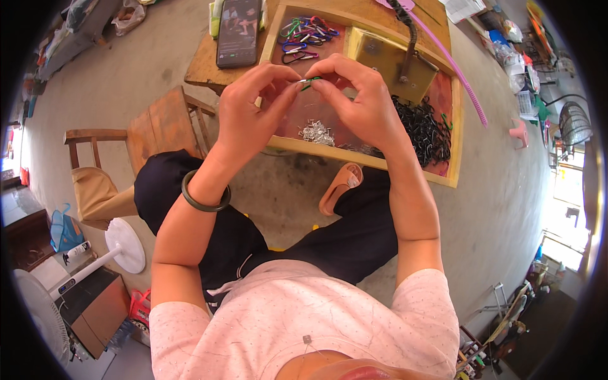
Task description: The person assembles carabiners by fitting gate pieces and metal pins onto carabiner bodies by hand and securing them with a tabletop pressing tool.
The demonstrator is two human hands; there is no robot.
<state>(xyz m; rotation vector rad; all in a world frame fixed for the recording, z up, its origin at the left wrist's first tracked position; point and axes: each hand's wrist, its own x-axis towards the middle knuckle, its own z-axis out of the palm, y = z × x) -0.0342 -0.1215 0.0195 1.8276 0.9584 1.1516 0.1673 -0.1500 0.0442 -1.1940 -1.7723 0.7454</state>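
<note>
Above the wooden tray, both hands meet fingertip to fingertip over a small green carabiner (308, 83). My left hand (247, 104) pinches it at the end where a silver-coloured piece shows; whether that piece is attached cannot be made out. Thumb and fingers of my right hand (361, 95) are closed on the green part. Below the hands lies a heap of small silver pieces (316, 132). Finished-looking carabiners (306, 35) in several colours lie at the tray's far left. Black hooks or carabiner bodies (425, 134) fill its right side.
The shallow wooden tray (457, 152) rests on a wooden table (206, 63). A metal fixture with a lever (386, 63) stands in it. A phone (237, 35) is propped at the left, near a wooden chair (158, 130). A pink strip (465, 82) hangs past the right side.
</note>
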